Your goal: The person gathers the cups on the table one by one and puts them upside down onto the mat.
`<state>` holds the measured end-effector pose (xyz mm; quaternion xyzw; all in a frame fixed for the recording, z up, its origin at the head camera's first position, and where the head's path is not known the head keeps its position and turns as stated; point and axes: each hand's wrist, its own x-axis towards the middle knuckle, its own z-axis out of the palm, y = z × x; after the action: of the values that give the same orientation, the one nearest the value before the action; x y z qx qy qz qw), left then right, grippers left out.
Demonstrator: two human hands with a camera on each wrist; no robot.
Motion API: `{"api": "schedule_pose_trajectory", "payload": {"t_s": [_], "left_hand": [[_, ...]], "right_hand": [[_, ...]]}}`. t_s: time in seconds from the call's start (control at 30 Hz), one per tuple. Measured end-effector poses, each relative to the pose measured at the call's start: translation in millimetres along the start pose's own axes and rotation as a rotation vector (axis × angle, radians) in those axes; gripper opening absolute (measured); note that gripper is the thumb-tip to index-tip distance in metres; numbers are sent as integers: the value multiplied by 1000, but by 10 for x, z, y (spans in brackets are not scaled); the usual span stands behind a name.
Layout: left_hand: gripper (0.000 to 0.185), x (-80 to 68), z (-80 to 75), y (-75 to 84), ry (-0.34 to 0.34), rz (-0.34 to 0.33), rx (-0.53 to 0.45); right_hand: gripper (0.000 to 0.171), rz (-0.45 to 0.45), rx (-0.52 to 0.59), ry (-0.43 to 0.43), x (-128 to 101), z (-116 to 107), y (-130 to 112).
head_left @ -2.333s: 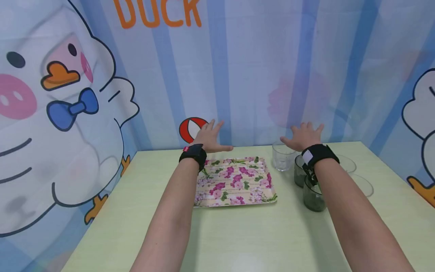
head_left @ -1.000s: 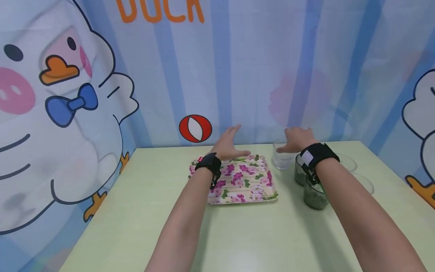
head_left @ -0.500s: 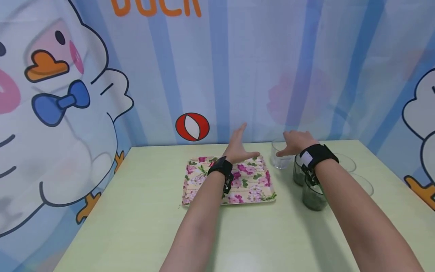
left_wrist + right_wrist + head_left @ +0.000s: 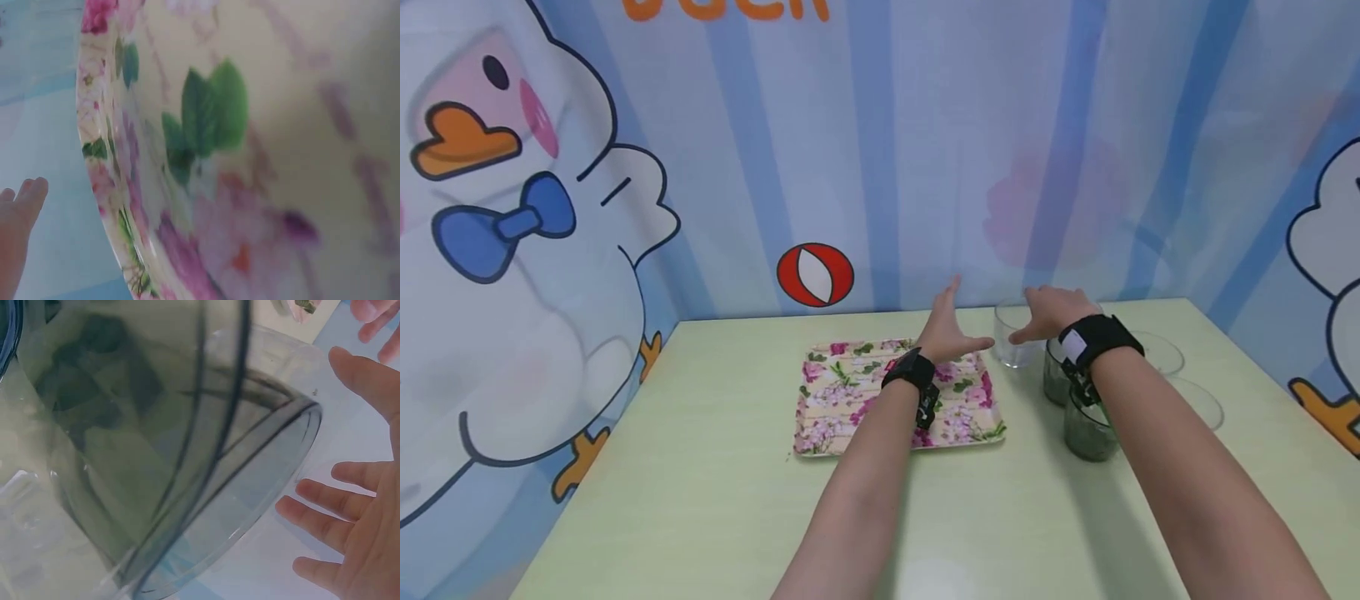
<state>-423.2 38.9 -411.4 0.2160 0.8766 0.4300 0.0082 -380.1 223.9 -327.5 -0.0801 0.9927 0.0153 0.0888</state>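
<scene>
My left hand (image 4: 947, 333) hangs over the far right part of a flower-patterned tray (image 4: 831, 400), thumb and fingers spread, holding nothing. In the left wrist view its fingertips (image 4: 37, 190) stand beyond the tray's rim. A clear glass (image 4: 1011, 354) stands just right of the tray, between the two hands. Behind and above two grey-green glasses, the far one (image 4: 1055, 383) and the near one (image 4: 1088, 437), my right hand (image 4: 1052, 312) reaches to the clear glass's upper right. The right wrist view shows its fingers (image 4: 319, 519) extended and apart from the tinted rims.
Thin clear round outlines (image 4: 1217, 408) lie right of the right forearm, partly hidden by it. A printed curtain (image 4: 925, 167) with duck figures rises behind the table (image 4: 715, 467). The table's back edge runs close behind the clear glass.
My left hand has moved right, from the tray's back left to beside the clear glass. My right hand's raised fingers have tipped down toward the glass. The head view has turned slightly right.
</scene>
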Motion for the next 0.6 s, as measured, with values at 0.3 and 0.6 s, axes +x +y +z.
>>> {"api": "schedule_pose_trajectory", "payload": {"t_s": [0.3,0.6], "left_hand": [[111,56,225,50,-47,9,-21],[108,142,396,93,-82,-47,0]], "right_hand": [[86,-11,-9,9,26,26,14],[82,-41,13,13,43,43,79]]}}
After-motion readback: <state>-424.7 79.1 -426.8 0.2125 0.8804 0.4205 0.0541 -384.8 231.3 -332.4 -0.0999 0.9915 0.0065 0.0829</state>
